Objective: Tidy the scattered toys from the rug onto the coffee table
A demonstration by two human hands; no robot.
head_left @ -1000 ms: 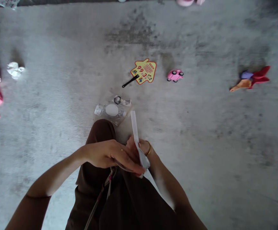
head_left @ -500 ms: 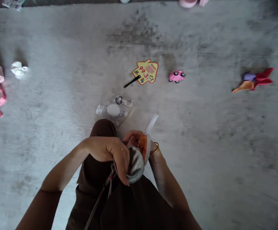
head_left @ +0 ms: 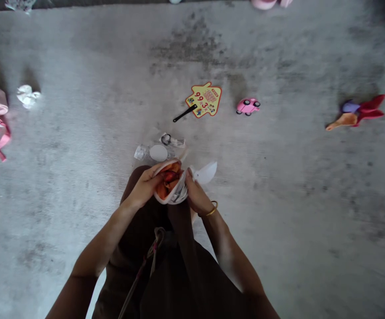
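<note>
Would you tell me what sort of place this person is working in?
Probably a home or play area with a bare grey concrete floor. A pink toy car, a yellow number card and a red toy lie scattered on it, while the left hand and right hand hold a small packet.

Concrete floor [head_left: 79, 186] w/ pink car [head_left: 248, 106]

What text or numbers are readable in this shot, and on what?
"99" and "3", in red digits: on the yellow card; a small mark between them is blurred.
Red label at the top of the card: too small to read.
Clear packet, pink toy car, and pouch held by left hand and right hand: no readable text.
</note>
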